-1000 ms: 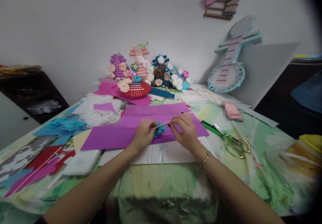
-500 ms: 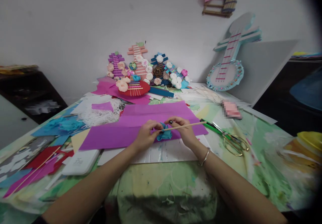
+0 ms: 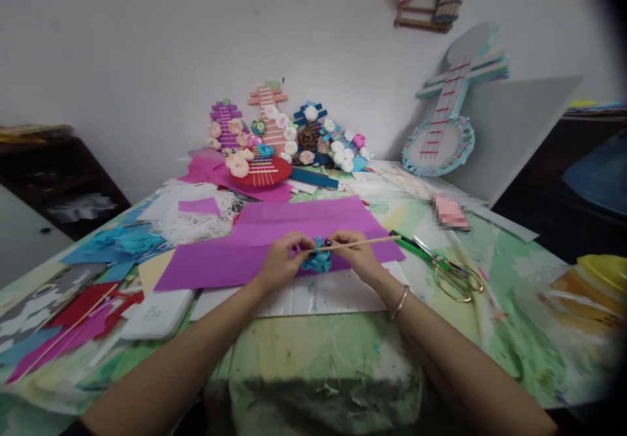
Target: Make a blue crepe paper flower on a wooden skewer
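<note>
Between my two hands is a crumpled blue paper piece (image 3: 321, 261), held over the purple sheet (image 3: 220, 263) near its front edge. My left hand (image 3: 285, 263) pinches the blue paper from the left. A thin wooden stick (image 3: 375, 241) runs from the blue paper out to the right. My right hand (image 3: 356, 253) has thumb and finger closed on this stick, close to the blue paper. Under the purple sheet, a white board (image 3: 343, 300) sticks out toward me.
Gold-handled scissors (image 3: 455, 279) and a green cutter (image 3: 416, 248) lie to the right. A white device (image 3: 159, 315), red paper (image 3: 91, 305) and white shreds (image 3: 196, 224) are at left. Decorated paper instruments (image 3: 262, 170) stand behind. A yellow-lidded container (image 3: 600, 279) is far right.
The blue paper has shifted slightly left and looks more spread below the stick. My right fingers have moved slightly on the stick, and my left hand has shifted a little left.
</note>
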Motion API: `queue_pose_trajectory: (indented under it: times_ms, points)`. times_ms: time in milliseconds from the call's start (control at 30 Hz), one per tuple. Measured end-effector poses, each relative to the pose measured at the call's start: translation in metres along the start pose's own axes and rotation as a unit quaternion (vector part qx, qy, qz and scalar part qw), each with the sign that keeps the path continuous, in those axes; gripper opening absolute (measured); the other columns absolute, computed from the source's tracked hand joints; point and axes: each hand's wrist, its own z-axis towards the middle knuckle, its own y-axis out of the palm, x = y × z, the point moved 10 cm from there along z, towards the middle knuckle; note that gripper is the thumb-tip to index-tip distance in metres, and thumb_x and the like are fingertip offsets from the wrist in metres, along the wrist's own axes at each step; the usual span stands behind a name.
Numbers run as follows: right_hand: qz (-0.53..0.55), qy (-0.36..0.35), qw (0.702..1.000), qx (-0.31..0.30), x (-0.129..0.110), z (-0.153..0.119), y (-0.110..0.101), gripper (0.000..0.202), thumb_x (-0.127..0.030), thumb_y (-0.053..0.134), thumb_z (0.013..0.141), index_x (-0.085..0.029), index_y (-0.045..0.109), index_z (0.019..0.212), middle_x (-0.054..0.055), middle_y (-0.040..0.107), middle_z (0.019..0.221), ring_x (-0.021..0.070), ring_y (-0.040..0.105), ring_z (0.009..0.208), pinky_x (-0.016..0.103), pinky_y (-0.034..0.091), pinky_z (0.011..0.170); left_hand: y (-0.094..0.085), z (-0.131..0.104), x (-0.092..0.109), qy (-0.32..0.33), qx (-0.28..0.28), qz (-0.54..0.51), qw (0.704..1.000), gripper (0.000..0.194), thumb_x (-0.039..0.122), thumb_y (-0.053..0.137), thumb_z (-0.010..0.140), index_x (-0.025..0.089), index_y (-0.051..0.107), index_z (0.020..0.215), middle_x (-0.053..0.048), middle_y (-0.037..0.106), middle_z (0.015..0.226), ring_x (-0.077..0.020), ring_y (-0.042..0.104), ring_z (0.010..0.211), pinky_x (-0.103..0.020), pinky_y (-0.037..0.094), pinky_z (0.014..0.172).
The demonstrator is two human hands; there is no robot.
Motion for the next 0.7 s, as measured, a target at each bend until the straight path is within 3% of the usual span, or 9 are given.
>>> queue_pose_trajectory:
  times_ms: [167,333,533,700]
  points:
    - [-0.060,-0.011,0.998,0.007,-0.0037,0.0008,0.0002,0.029,-0.038,0.062,0.071,-0.016,0.054,0.053,-0.001,0.048,0.058,0.0106,0.042,0.057,0.024,0.031,0.054,0.0021,-0.0008,0.0010,-0.001,-0.011,-0.018,1.000,0.008,0.012,0.058,0.073,0.018,0.063,0.073,-0.002,0.065,0.071,-0.0150,0.057,0.068,-0.027,0.045,0.064]
    - [-0.031,0.008,0.999,-0.013,0.0032,0.0010,0.0033,0.018,-0.035,0.062,0.072,-0.017,0.061,0.069,0.001,0.057,0.067,0.0119,0.049,0.063,0.025,0.036,0.058,0.0016,-0.0013,0.0043,0.008,-0.009,-0.018,1.000,0.007,0.011,0.059,0.071,0.017,0.061,0.069,-0.003,0.063,0.070,-0.0164,0.057,0.070,-0.029,0.045,0.066]
    - [-0.024,-0.010,0.999,-0.046,0.0029,0.0004,0.0066,0.012,-0.029,0.066,0.071,-0.017,0.066,0.074,0.003,0.061,0.078,0.0137,0.054,0.073,0.027,0.040,0.064,0.0000,-0.0018,0.0078,0.018,-0.004,0.001,1.000,0.010,0.008,0.060,0.070,0.017,0.062,0.069,-0.002,0.063,0.071,-0.0174,0.057,0.073,-0.029,0.045,0.067]
    - [-0.040,0.003,0.998,-0.044,0.0048,-0.0005,0.0070,0.015,-0.030,0.067,0.071,-0.017,0.066,0.078,0.002,0.060,0.074,0.0111,0.050,0.064,0.024,0.038,0.056,-0.0011,-0.0029,0.0068,0.019,0.001,0.004,1.000,0.010,0.009,0.063,0.070,0.019,0.066,0.070,-0.002,0.064,0.070,-0.0173,0.057,0.072,-0.030,0.045,0.067]
